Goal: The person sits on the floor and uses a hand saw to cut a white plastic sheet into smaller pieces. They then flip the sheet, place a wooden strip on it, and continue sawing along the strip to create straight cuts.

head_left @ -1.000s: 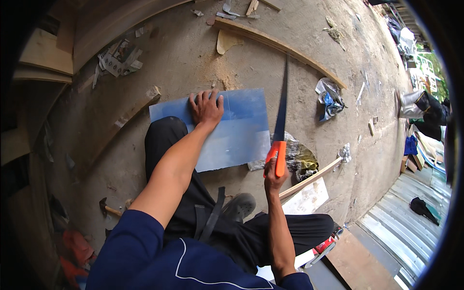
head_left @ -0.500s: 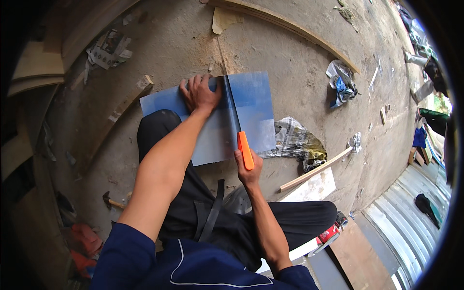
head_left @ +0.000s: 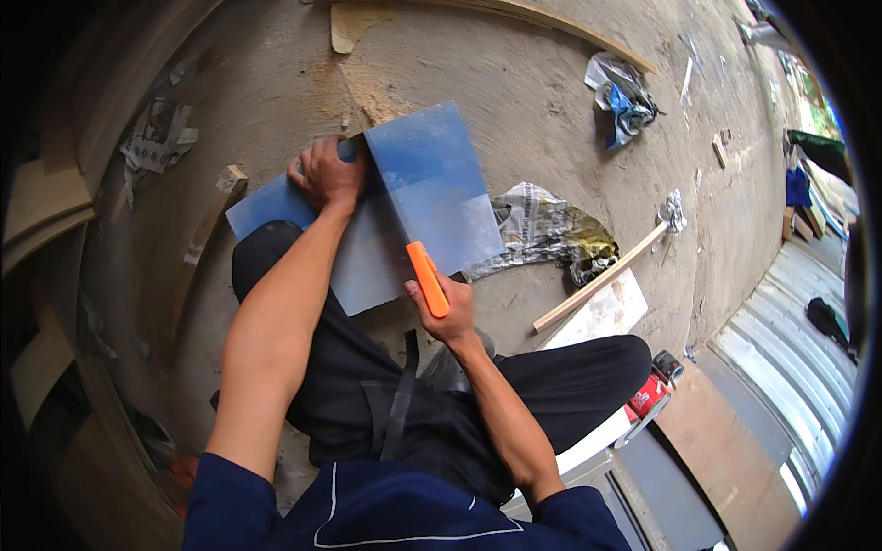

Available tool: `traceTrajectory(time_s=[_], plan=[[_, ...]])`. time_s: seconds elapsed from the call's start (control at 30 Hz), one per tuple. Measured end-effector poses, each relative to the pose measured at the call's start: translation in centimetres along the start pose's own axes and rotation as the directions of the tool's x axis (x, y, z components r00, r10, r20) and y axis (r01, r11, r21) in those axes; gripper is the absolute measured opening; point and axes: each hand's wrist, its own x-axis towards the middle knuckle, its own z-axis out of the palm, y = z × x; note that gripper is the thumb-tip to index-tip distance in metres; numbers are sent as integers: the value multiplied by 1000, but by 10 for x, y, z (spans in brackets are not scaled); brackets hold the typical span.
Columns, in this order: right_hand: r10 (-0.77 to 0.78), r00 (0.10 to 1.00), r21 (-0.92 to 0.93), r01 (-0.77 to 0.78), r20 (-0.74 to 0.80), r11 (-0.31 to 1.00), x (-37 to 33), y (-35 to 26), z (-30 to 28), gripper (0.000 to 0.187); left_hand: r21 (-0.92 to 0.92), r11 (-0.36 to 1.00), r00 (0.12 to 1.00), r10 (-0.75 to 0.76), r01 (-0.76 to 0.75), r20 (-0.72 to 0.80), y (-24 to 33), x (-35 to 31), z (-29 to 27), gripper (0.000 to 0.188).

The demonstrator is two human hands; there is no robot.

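Observation:
A blue-grey board (head_left: pixel 432 174) lies in front of me, a long dark line running through it from the far edge toward me. On the left part, my left hand (head_left: pixel 329 173) presses down, its fingers bent over the far edge. My right hand (head_left: pixel 448 310) is closed around the orange handle (head_left: pixel 427 277) of a handsaw at the board's near side. The blade hardly shows along the line. To the right of the line, the board slants at a different angle from the left part. My bent left knee (head_left: pixel 262 253) touches its left side.
Crumpled newspaper (head_left: pixel 542 230) lies right of the board, beside a thin wooden stick (head_left: pixel 597 289). Sawdust (head_left: pixel 372 96) covers the floor beyond. A long wooden strip (head_left: pixel 560 32) runs along the far side, and a wood piece (head_left: pixel 211 216) lies at left. A red can (head_left: pixel 649 395) stands by my right knee.
The view has shifted, so the board appears further left. The board's right part has turned and tilted, and the dark blade shows less. Both hands keep their holds.

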Motion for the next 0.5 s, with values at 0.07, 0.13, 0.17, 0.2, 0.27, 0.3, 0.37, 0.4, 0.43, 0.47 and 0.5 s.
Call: traceTrajectory(time_s=[0.07,0.13,0.17,0.2,0.27,0.3,0.37,0.4,0.43,0.47,0.5], plan=[[-20,1000,-14,20,7,1000,0,-5,-2,24,17,1000,1000,1,-1,24,-1,0,-1,52],[-46,999,-22,45,-12,999,6,-8,-2,24,33,999,1000,12,-13,28,-4,0,0,54],[-60,998,-25,59,-18,998,9,-8,-2,24,38,999,999,14,-15,36,-2,0,0,52],[-27,999,-17,27,-26,1000,13,-10,0,24,42,999,999,15,-17,43,-1,0,-1,51],[15,1000,-40,-16,-9,999,24,-15,3,24,44,999,999,8,-11,53,1,0,-2,47],[36,999,-51,-36,-1,998,26,-16,4,24,40,999,998,1,-3,55,1,0,-2,44],[30,1000,-94,-29,2,995,26,-17,3,24,38,999,998,-2,0,61,2,0,-4,41],[28,1000,-117,-27,4,993,25,-18,2,23,40,999,998,2,-4,63,2,0,-6,40],[16,1000,-125,-16,-4,992,21,-16,2,27,42,999,998,5,-8,66,3,0,-7,38],[3,1000,-134,-4,-13,991,15,-16,3,30,52,999,997,2,-6,77,3,0,-7,39],[-11,1000,-142,8,-21,990,10,-15,4,33,62,998,996,-2,-3,89,3,0,-8,39]])
